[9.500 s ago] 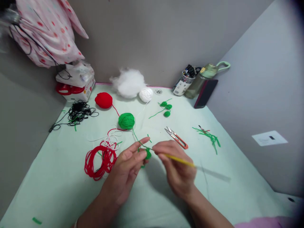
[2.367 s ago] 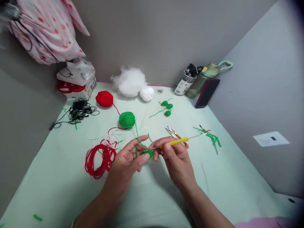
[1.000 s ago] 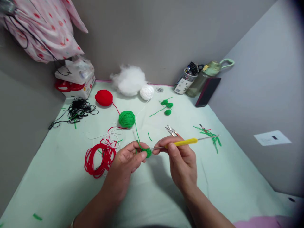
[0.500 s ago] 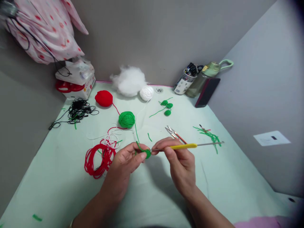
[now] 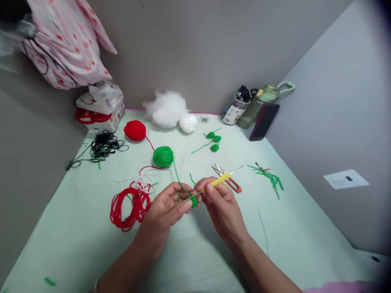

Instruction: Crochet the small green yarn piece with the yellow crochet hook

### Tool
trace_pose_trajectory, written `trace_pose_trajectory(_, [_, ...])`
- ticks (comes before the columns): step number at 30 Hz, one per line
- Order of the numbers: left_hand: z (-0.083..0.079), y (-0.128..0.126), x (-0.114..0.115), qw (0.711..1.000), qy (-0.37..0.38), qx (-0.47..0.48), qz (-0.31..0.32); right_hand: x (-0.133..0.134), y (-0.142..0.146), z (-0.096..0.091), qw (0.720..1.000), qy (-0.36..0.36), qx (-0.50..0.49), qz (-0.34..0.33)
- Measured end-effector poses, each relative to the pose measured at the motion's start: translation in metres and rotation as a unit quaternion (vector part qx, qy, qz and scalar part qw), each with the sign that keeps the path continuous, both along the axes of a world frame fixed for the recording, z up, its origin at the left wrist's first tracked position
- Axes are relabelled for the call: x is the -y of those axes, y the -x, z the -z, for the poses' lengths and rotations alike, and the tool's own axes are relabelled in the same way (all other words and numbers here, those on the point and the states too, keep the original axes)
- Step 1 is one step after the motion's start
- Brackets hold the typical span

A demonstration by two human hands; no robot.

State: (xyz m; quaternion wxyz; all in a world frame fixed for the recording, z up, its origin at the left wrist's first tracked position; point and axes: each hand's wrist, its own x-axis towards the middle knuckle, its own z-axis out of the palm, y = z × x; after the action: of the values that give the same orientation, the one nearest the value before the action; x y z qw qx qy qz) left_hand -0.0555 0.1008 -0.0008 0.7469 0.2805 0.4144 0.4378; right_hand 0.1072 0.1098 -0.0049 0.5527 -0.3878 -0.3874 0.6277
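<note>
Between the thumb and fingers of my left hand (image 5: 168, 207) is a small green crochet piece (image 5: 194, 202). A strand of green yarn runs from it up to the green yarn ball (image 5: 163, 156). My right hand (image 5: 224, 207) is closed around a crochet hook (image 5: 217, 180) with a yellow handle. The hook's thin metal shaft points left and lies across the top of the green piece; whether its tip is through a stitch I cannot tell. Just beyond my right hand lie thread snips (image 5: 233, 185) with orange handles.
Red yarn loops (image 5: 130, 209) lie left of my hands, with tangled black cord (image 5: 105, 144) behind. Farther back are a red yarn ball (image 5: 135, 130), white stuffing (image 5: 166, 109) and a white yarn ball (image 5: 187, 123). Small green crocheted pieces (image 5: 215, 147), green scraps (image 5: 270, 178) and a phone (image 5: 264, 122) are right.
My right hand has turned the hook so its handle tilts upward and its shaft crosses the green piece. The snips' orange handles now show more. The whole view has shifted slightly.
</note>
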Motion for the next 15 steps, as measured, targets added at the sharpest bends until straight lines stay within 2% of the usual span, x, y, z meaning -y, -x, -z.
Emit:
trace_pose_trajectory(4, [0.003,-0.002,0.002,1.000,-0.009,-0.005,-0.020,0.002,0.006,0.007,0.999,-0.002,0.031,0.013])
trace_pose_trajectory(7, [0.001,0.002,0.001,0.999,-0.035,-0.022,-0.001,0.000,0.005,0.003,1.000,0.018,-0.010,0.005])
trace_pose_trajectory(9, [-0.007,0.012,-0.003,0.996,-0.063,-0.060,0.022,-0.002,0.001,-0.004,0.998,0.030,-0.053,0.007])
trace_pose_trajectory(12, [-0.026,0.041,-0.013,0.983,-0.115,-0.143,-0.020,-0.003,-0.008,-0.020,0.995,0.037,-0.095,0.018])
trace_pose_trajectory(15, [-0.034,0.088,-0.012,0.945,-0.169,-0.279,-0.010,0.000,-0.019,-0.034,0.995,0.034,-0.098,0.007])
